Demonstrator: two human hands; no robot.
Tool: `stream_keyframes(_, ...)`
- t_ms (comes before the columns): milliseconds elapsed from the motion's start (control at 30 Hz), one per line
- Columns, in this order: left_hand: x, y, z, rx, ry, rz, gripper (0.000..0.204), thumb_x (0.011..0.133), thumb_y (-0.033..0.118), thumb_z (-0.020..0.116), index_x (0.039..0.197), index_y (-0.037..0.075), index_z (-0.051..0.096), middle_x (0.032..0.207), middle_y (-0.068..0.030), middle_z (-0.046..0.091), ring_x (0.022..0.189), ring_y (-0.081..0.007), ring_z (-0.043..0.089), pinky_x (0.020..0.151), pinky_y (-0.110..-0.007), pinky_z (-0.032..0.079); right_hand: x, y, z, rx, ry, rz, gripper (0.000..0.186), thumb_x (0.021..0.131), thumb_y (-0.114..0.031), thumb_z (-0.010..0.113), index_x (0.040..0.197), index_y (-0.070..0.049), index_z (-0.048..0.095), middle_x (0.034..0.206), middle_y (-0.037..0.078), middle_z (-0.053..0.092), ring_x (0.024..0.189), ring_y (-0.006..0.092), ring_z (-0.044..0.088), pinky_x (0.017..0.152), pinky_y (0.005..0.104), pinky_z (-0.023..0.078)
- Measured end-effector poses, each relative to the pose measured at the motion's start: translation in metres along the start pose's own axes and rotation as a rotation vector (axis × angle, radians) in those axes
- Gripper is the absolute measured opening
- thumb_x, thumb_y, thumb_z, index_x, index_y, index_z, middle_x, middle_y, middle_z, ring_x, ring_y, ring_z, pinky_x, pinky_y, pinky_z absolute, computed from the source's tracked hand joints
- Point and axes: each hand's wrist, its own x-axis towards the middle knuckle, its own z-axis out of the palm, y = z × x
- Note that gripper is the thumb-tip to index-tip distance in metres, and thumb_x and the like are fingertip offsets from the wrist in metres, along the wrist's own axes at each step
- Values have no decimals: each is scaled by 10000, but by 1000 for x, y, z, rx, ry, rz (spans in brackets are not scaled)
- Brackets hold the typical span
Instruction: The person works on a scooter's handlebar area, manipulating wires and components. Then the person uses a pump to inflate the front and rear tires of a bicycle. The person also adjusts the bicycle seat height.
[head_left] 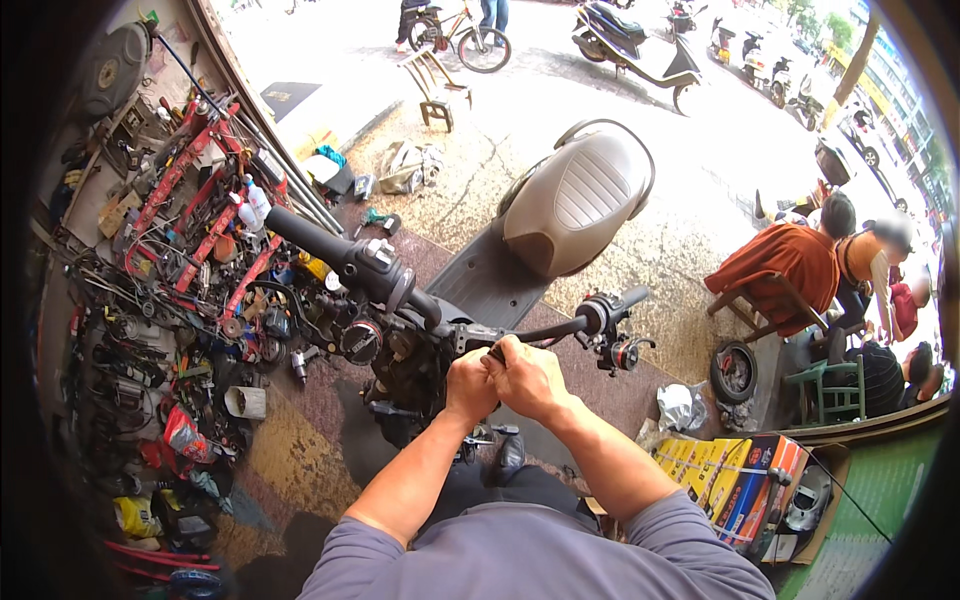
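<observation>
Handlebar (556, 331), black and tubular, runs just beyond my bare left hand (470, 385) and right hand (534, 379), together; what they grip, I cannot tell.

Bold dark characters and figures run across the yellow boxes (690, 463) at the lower right, and large pale lettering stands on the blue and orange-red carton (752, 482) beside them, its lines slanted and bent by the lens. White lettering also marks the dark face of the red-ringed round cap (362, 342) by the left grip of the handlebar (415, 300), too small to make out surely. The green board (868, 530) at the lower right edge bears faint pale print, too blurred to read.
</observation>
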Motion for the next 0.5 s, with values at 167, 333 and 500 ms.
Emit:
stream_keyframes(167,-9,-7,-2,136,0,78,117,864,119,586,837,8,562,809,-209,605,812,-440,585,741,-505,471,2,4,-7,53,40,102,289,923,-290,622,928,-10,552,790,227,667,764,424,656,680,490,516)
stream_keyframes(333,-10,-6,-6,118,-80,58,113,881,104,542,848,0,571,820,-219,611,817,-436,591,727,-507,470,9,4,-12,49,-73,69,295,887,-294,660,913,-20,552,765,233,652,774,435,645,690,499,505)
stream_keyframes(500,-9,-1,-12,42,-97,80,187,951,165,523,877,3,581,822,-214,614,806,-431,592,724,-490,471,13,15,-8,41,1,8,284,858,-277,711,875,-36,561,698,216,633,708,431,635,633,500,494)
